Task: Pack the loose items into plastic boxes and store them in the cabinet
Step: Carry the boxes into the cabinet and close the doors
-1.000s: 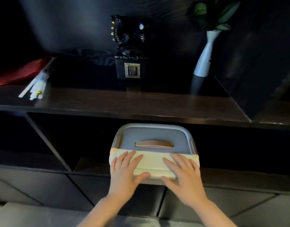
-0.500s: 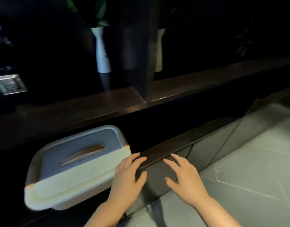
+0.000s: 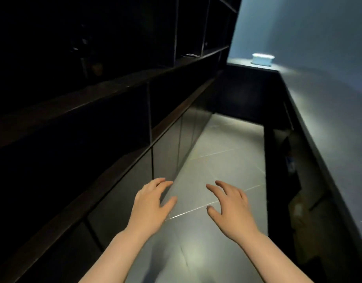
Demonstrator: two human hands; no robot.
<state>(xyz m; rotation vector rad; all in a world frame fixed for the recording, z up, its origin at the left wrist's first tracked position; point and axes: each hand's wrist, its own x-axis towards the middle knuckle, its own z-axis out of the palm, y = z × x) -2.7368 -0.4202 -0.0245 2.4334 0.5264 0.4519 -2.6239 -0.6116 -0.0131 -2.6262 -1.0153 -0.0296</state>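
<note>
Turning away from the shelf marks the change: a second ago both hands were flat on the front of a lidded plastic box, pushing it into a lower compartment of the cabinet (image 3: 114, 111), and half a second ago they had already let go of it. Now that box has dropped out of view, and the view runs along the cabinet's dark front on the left and down a grey tiled floor (image 3: 221, 160). The left hand (image 3: 151, 203) and right hand (image 3: 229, 205) hang in the air over the floor, near the viewer, palms down, fingers loosely spread and slightly bent, holding nothing and touching nothing.

Far off at the right, on the lit end of a long counter (image 3: 327, 111), stands another pale plastic box (image 3: 263, 59) with its lid on, well apart from the hands. No loose items can be made out from here.

My reading is that one box is stowed and the person is heading for the far box, which probably goes into the cabinet next.
</note>
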